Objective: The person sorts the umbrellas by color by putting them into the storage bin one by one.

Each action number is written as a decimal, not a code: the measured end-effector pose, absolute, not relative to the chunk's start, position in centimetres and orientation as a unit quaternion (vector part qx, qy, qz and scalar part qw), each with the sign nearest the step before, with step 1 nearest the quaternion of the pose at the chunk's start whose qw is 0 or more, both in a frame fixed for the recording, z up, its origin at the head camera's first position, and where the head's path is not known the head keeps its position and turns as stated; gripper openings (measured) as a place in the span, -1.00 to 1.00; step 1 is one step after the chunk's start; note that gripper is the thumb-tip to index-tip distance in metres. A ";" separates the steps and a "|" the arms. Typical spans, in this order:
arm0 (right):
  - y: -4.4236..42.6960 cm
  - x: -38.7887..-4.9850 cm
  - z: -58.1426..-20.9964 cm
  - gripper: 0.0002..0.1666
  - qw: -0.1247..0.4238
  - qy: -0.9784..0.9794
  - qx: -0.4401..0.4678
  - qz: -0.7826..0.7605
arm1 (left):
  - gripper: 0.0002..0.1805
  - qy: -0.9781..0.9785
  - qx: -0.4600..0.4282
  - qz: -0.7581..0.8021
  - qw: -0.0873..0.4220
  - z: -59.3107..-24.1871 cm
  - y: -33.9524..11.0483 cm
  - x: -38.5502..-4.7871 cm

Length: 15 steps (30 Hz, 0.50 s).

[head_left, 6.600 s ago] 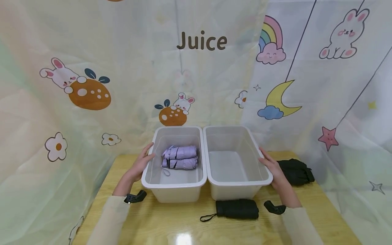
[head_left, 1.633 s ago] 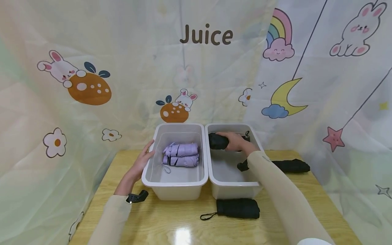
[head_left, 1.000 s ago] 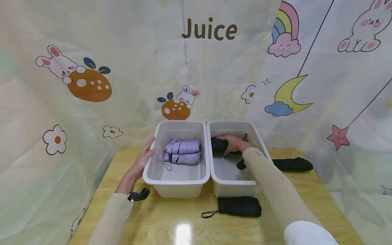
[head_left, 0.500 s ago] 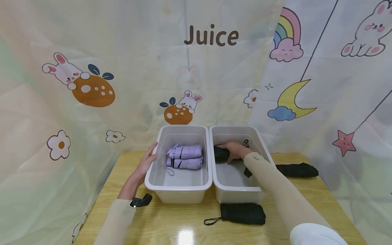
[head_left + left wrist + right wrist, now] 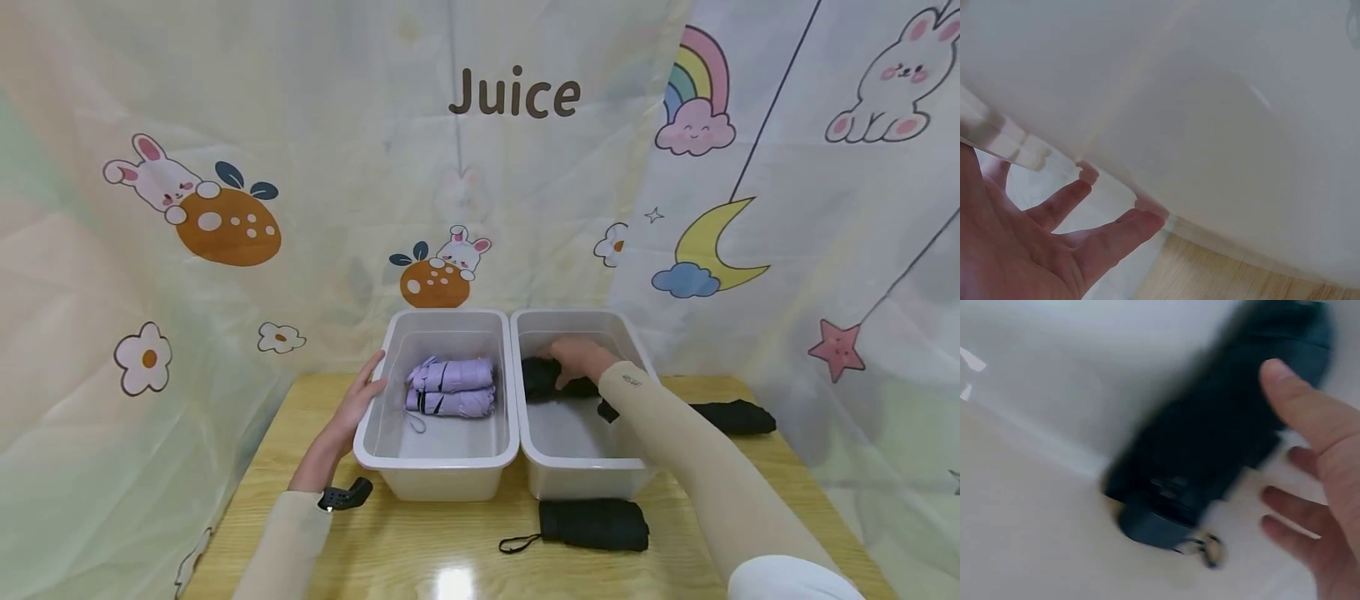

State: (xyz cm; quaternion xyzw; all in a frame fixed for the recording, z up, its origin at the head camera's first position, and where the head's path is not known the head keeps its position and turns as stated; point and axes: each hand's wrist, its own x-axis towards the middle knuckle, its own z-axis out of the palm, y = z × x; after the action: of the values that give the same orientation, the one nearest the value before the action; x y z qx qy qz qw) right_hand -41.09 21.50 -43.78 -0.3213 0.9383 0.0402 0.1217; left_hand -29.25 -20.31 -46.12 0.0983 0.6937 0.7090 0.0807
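My left hand (image 5: 347, 417) rests on the outer left side of the left white bin (image 5: 427, 462); in the left wrist view its spread fingers touch the wall. Inside that bin lie two folded lavender umbrellas (image 5: 455, 376), side by side. Within the right white bin (image 5: 588, 463), my right hand (image 5: 579, 358) is at a folded black umbrella (image 5: 537, 383) near the back left. The blurred right wrist view has thumb and fingers spread apart, the thumb in front of the dark umbrella (image 5: 1210, 425). My arm hides part of this bin's contents.
Another folded black umbrella (image 5: 592, 524) with a wrist loop lies before the right bin. One more black umbrella (image 5: 735, 417) is right of that bin, partly behind my sleeve. The bins stand side by side on a wooden table (image 5: 390, 550), against a printed curtain (image 5: 337, 208).
The right bin was bare 6.6 seconds ago; black umbrellas have since come into it from the right. Lately my right hand lowered one and loosened its fingers. My left hand stayed at its bin.
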 end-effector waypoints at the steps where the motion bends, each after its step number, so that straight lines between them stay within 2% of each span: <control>1: 21.5 -40.8 -43.0 -0.16 0.130 0.939 -0.316 0.037 | -0.35 0.694 0.100 0.709 0.081 -46.1 -20.3 -29.2; 6: 22.4 -39.4 -37.9 -0.32 0.141 0.954 -0.263 0.014 | -0.35 0.693 0.105 0.709 0.075 -46.2 -20.3 -29.4; 10: 25.5 -37.9 -34.6 -0.41 0.092 0.964 -0.245 -0.040 | -0.34 0.696 0.102 0.707 0.079 -46.2 -20.4 -29.4; 15: 31.6 -36.0 -33.3 -0.54 0.004 0.967 -0.234 -0.101 | -0.34 0.706 0.102 0.696 0.079 -46.2 -20.4 -29.2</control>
State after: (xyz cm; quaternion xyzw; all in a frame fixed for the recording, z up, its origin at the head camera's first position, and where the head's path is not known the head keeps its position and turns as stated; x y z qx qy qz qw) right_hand -35.98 31.60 -33.33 -0.2339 0.9670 -0.1013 0.0045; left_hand -29.24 -20.38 -46.22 0.1015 0.7061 0.6964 0.0787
